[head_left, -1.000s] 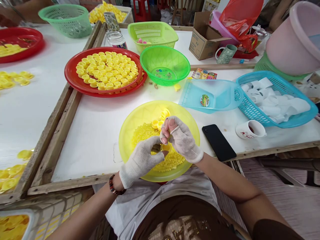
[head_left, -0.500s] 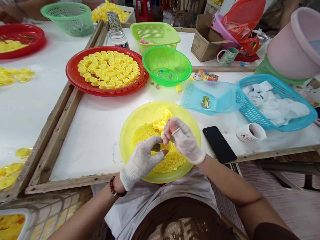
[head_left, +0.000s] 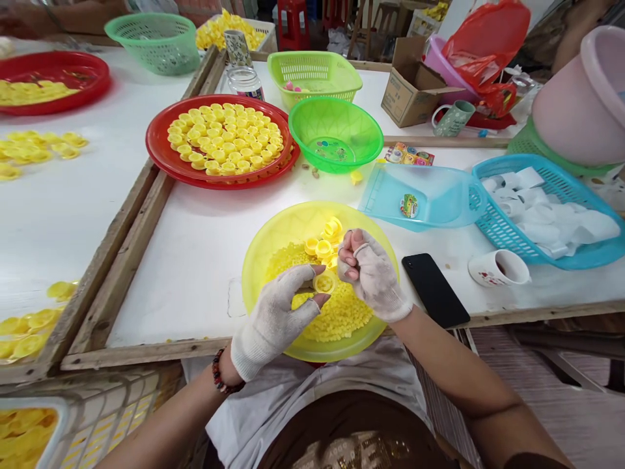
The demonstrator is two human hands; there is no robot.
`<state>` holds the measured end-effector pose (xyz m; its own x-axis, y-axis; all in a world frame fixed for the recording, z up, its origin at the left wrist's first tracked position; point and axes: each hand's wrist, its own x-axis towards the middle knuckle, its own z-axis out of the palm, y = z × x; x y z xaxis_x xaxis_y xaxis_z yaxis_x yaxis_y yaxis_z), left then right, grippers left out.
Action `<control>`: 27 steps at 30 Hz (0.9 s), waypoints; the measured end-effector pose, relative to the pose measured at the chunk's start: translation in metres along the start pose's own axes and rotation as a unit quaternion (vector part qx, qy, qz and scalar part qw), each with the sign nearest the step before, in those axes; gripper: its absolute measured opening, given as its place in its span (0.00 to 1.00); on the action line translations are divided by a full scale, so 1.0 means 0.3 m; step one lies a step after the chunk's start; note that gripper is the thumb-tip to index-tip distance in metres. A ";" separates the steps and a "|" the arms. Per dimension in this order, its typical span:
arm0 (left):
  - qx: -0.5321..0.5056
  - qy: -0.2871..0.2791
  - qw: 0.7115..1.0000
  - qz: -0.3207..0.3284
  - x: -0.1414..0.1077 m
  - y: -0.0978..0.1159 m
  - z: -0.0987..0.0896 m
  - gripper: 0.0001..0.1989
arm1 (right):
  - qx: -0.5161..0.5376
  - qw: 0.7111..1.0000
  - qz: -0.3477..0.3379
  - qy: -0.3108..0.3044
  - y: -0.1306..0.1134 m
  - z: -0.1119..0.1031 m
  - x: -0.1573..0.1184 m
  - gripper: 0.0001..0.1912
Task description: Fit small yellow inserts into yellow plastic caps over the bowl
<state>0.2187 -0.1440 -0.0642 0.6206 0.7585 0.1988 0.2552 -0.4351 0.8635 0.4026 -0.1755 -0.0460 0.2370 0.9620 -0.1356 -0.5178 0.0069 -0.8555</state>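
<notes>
My left hand (head_left: 279, 314), in a white fingertip-less glove, pinches a small round yellow cup (head_left: 325, 282) between thumb and fingers. Small yellow pieces show inside that cup. My right hand (head_left: 375, 279), gloved the same way, is curled closed just right of the cup and apart from it; whatever its fingers may hold is hidden. Both hands are over a wide yellow basin (head_left: 263, 238) on my lap at the table edge. Loose small yellow pellets (head_left: 339, 319) cover its bottom. Several yellow cups (head_left: 323, 248) lie against the basin's far side.
Left of centre stands a red tray (head_left: 159, 140) of yellow cups, beside a green bowl (head_left: 336, 133). To the right are a blue tray (head_left: 434, 195), a black phone (head_left: 434, 290), a mug with dark liquid (head_left: 498, 268) and a blue basket (head_left: 532, 254) of white pieces.
My right hand has drawn away from the cup, to the right, with its fingers curled. The left hand keeps its pinch on the cup. The whole view has shifted slightly.
</notes>
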 end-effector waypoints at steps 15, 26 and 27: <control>0.208 0.224 0.932 -0.192 -0.068 -0.170 -0.706 0.15 | -0.678 0.676 -0.127 -0.261 0.090 -0.022 -0.081 0.10; 0.327 0.266 0.859 -0.290 -0.371 -0.441 -1.145 0.14 | -0.702 0.655 -0.150 -0.236 0.139 -0.021 -0.056 0.11; 0.325 0.258 0.868 -0.271 -0.378 -0.443 -1.136 0.16 | -0.709 0.644 -0.161 -0.235 0.142 -0.018 -0.056 0.12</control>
<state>-0.1384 -0.0068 -0.0435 -0.0940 0.9807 0.1716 0.8748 -0.0009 0.4844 0.3810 -0.1929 -0.0828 -0.3046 0.9514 0.0446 0.8479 0.2922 -0.4423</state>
